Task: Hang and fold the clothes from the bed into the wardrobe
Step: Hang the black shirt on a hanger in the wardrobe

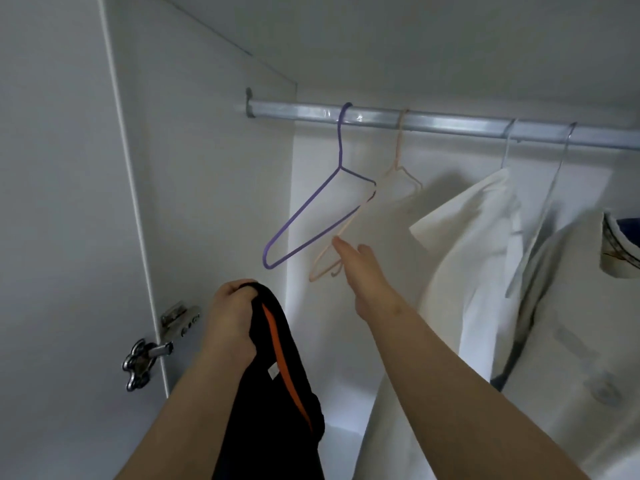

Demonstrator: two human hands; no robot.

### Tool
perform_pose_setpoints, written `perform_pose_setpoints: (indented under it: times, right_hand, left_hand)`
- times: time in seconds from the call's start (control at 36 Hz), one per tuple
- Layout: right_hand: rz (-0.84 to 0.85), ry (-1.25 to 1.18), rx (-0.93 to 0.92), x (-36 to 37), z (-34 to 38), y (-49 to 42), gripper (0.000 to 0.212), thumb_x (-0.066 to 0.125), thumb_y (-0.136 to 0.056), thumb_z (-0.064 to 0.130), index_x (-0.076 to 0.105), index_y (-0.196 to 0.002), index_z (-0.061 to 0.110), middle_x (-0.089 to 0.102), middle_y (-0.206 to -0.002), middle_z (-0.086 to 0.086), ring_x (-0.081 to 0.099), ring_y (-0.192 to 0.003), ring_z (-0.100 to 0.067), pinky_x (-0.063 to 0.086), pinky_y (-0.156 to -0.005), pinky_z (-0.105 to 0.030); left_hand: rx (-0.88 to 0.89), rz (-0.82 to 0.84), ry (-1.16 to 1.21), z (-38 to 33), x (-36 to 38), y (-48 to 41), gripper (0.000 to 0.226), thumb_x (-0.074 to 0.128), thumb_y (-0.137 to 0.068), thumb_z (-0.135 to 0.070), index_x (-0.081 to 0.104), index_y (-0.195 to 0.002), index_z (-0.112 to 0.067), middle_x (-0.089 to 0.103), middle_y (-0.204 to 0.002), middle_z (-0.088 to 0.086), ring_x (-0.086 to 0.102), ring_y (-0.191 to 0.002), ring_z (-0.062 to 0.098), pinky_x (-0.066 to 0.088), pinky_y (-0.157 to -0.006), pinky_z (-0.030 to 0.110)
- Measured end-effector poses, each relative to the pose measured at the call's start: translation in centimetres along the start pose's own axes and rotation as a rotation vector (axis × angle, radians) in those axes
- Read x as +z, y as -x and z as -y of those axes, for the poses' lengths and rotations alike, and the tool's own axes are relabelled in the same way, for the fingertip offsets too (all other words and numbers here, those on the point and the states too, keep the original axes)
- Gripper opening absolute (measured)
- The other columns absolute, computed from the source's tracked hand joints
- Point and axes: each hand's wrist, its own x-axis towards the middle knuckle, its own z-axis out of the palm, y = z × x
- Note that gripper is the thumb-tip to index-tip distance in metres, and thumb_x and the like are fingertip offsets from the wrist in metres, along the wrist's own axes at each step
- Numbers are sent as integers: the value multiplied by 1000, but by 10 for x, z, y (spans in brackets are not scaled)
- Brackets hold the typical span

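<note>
Black clothing (277, 386) with an orange stripe is gripped in the left hand (230, 322), low before the wardrobe rail (433, 121). Straight fingers of the right hand (363, 271) are extended to the beige hanger (341, 233), apparently touching it, beside a purple hanger (311, 216).

Nothing here can be read. A small white tag (273, 370) is sewn on the black garment with the orange stripe (277, 393), but it is too small and blurred to show any letters. The metal door hinge (180, 318) shows no legible stamp, and the pattern on the collar of the far right garment (620, 251) is not writing.
</note>
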Motion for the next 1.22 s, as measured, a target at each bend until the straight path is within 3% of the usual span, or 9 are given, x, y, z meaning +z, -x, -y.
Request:
perform_pose_setpoints:
  times: [0.17,0.36,0.44,0.61,0.72,0.89,0.97,1.17,1.22]
  right_hand:
    - [-96,-133,68,20,-5,-23,85,63,-87,35,10,-150,17,25,-152,-10,33,-134,-27,30,-105,-36]
    - [-396,32,-117,32,11,-41,41,45,-94,41,59,-121,13,58,-122,-6,50,-115,-28,39,-102,-43]
    - [-312,-138,-90,33,21,-48,36,47,-94,40,51,-108,8,51,-100,-3,51,-99,-26,41,-90,-33]
    - [-164,-298,111,38,31,-47,55,63,-87,25,40,-133,3,53,-109,-8,52,-90,-20,33,-51,-26]
    - [-191,-380,113,37,31,-48,47,57,-91,19,43,-134,6,58,-105,-11,53,-77,-16,41,-58,-24]
    - [-99,-441,154,33,36,-51,37,51,-94,36,44,-122,14,48,-128,-14,51,-111,-27,46,-91,-38]
    - [-40,-460,154,39,41,-52,52,54,-92,42,39,-135,19,43,-127,-9,47,-110,-26,43,-88,-37]
    - [113,-374,151,51,42,-54,37,50,-92,47,44,-121,26,59,-114,-3,49,-114,-23,30,-101,-42]
    - [99,-170,117,55,41,-54,44,47,-94,45,42,-130,21,57,-120,-5,50,-109,-21,37,-88,-35]
  left_hand:
    - [22,-18,3,-10,-2,-11,26,41,-91,2,52,-73,-12,53,-66,12,51,-57,25,44,-57,30]
    - [-6,4,-5,-9,-6,-26,24,41,-91,3,53,-75,-10,52,-67,13,50,-57,25,43,-54,31]
    - [2,33,-42,-13,-6,-32,24,39,-90,5,51,-73,-6,48,-63,13,47,-54,24,40,-51,28]
    - [-10,58,-49,-22,-2,-39,16,39,-89,3,53,-94,-2,49,-66,16,48,-55,27,44,-55,33]
    - [-12,56,-35,-24,2,-42,15,39,-91,3,53,-89,-4,49,-66,15,47,-54,26,42,-52,32]
    - [-12,48,-32,-22,5,-46,18,38,-91,4,51,-82,-6,48,-65,14,47,-53,25,41,-47,27]
    - [-11,30,-14,-22,5,-46,23,39,-91,4,50,-77,-9,50,-67,14,48,-56,25,41,-53,29]
    - [12,19,-13,-26,-1,-50,24,39,-91,5,51,-74,-9,50,-66,13,48,-56,24,41,-52,29]
    - [15,12,-15,-26,-1,-50,24,39,-91,5,51,-75,-9,50,-66,13,48,-56,24,41,-52,29]
